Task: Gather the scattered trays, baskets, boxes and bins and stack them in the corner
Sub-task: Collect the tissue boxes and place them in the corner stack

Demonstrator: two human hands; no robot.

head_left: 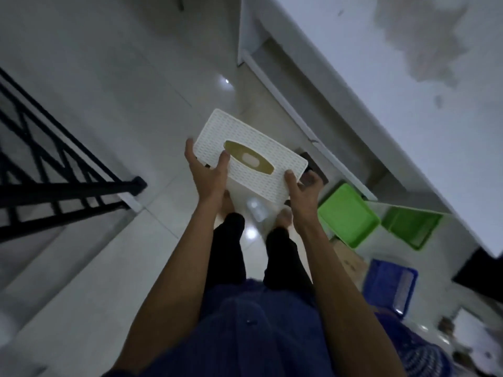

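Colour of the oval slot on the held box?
Olive-gold slot on white box, pale patch at centre; head view.

Both arms extended forward, bare below the elbow. The left forearm (177, 268) enters from 7 o'clock and the right forearm (329, 268) from 5 o'clock, converging toward frame centre. At 9 o'clock of centre, the left hand (208, 175) lays its thumb on top of a white perforated box (245, 131), fingers wrapped round its 9 o'clock edge. At 3 o'clock of centre, the right hand (302, 191) has its thumb on the top face and its fingers curled under the 4 o'clock corner. Wrists near straight.
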